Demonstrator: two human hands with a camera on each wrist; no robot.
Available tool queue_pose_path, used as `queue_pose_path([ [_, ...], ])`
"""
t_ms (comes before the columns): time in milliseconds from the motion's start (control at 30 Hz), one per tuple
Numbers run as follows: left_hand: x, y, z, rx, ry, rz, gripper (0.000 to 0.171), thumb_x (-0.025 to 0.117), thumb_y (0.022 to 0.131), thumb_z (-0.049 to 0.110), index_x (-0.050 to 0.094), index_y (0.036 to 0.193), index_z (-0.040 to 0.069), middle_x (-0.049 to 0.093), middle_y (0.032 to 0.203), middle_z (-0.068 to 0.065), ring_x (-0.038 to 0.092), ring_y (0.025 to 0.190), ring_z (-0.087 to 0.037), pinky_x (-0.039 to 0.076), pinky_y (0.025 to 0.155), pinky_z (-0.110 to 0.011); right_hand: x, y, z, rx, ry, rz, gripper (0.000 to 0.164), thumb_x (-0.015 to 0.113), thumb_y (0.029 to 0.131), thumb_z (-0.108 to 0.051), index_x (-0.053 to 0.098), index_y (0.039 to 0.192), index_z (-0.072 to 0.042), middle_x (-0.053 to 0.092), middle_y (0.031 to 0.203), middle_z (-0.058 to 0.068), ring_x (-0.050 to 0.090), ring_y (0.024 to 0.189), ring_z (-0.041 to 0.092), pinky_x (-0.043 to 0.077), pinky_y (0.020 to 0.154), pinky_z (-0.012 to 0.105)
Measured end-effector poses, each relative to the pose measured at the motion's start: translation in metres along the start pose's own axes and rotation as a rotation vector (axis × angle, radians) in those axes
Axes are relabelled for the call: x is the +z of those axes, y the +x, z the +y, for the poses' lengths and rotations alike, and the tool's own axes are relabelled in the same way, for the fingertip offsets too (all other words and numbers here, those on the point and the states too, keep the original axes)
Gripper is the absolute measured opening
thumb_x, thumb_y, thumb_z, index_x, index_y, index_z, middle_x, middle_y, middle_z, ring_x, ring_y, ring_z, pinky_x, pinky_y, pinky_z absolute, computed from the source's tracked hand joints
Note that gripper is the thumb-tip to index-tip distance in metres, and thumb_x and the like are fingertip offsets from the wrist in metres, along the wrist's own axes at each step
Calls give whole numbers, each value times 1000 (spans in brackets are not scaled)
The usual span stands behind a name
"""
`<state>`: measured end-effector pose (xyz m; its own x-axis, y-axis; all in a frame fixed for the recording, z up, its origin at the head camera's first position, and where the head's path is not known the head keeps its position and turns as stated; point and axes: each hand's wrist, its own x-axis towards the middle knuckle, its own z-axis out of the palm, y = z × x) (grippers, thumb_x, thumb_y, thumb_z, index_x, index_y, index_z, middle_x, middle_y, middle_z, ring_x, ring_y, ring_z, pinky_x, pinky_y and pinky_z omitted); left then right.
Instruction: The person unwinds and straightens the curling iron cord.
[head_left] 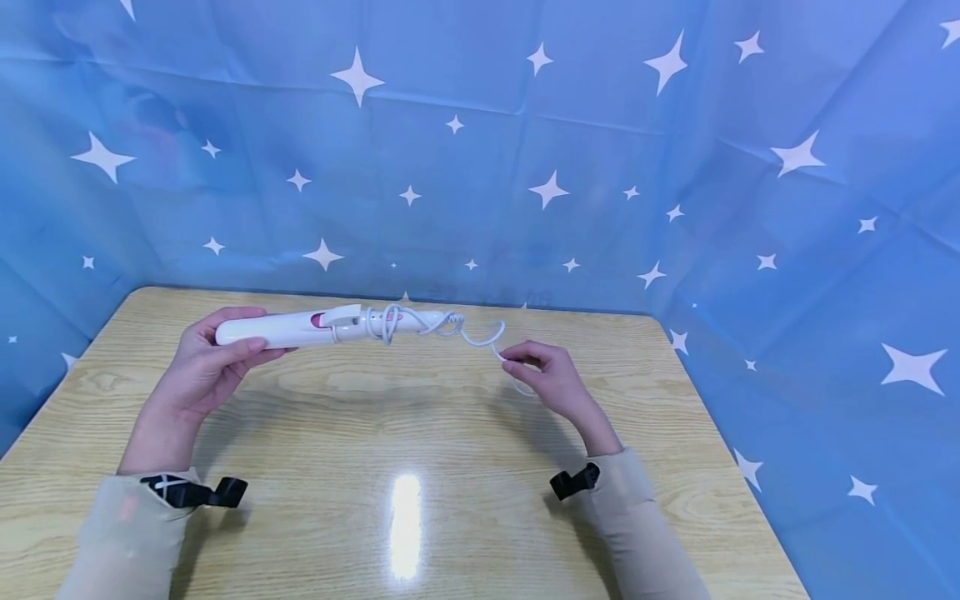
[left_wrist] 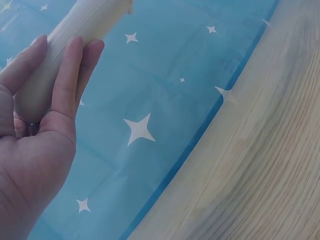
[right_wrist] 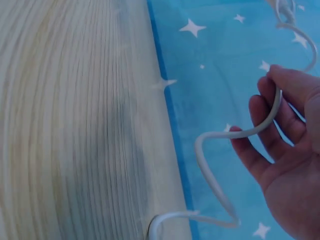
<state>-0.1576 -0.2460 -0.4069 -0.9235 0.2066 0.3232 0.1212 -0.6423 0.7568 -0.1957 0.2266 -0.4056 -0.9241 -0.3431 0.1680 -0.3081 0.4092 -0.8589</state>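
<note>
Raised over the table in the head view is a white curling iron [head_left: 285, 330] with pink accents, lying nearly level. My left hand [head_left: 213, 358] grips its rounded handle end, fingers and thumb on either side. The left wrist view shows the handle [left_wrist: 45, 75] between the fingers of that hand [left_wrist: 45, 135]. Loops of white cord [head_left: 390, 323] wrap around the slimmer right part of the iron. My right hand [head_left: 546, 377] pinches the loose cord between thumb and forefinger. In the right wrist view the cord [right_wrist: 212, 180] passes across the fingers and hangs in bends below.
A light wood-grain table [head_left: 322, 500] spreads under both hands, with a bright light reflection near its front. Blue cloth with white stars [head_left: 465, 233] rises behind the table and along its sides. Each wrist wears a black camera strap.
</note>
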Motion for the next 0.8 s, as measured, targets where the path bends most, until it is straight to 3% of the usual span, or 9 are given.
queue_pose_path([
  [133,0,-1,1,11,-6,16,42,43,95,-28,65,126,-10,56,126,-18,66,114,-31,58,91,-45,-13,-7,5,32,-29,11,20,70,99,-12,75,115,-1,73,109,13,68,106,24,58,91,31],
  [433,-2,-3,4,15,16,-6,43,43,95,-28,65,127,-10,56,127,-18,65,116,-30,58,91,-45,-39,-23,12,64,-104,76,17,69,100,-13,76,113,-4,73,105,9,68,98,20,59,84,29],
  [600,-2,-2,3,-8,29,-17,43,43,95,-28,65,127,-9,56,127,-18,64,116,-30,58,91,-44,-42,-24,15,50,-46,60,18,67,101,-10,75,113,0,73,104,12,69,95,20,58,83,23],
  [800,-2,-2,0,13,36,-12,43,43,94,-29,65,125,-11,56,126,-20,64,114,-30,60,90,-44,-37,-23,16,45,5,7,26,60,106,-14,71,118,6,73,99,14,68,95,17,57,90,25],
])
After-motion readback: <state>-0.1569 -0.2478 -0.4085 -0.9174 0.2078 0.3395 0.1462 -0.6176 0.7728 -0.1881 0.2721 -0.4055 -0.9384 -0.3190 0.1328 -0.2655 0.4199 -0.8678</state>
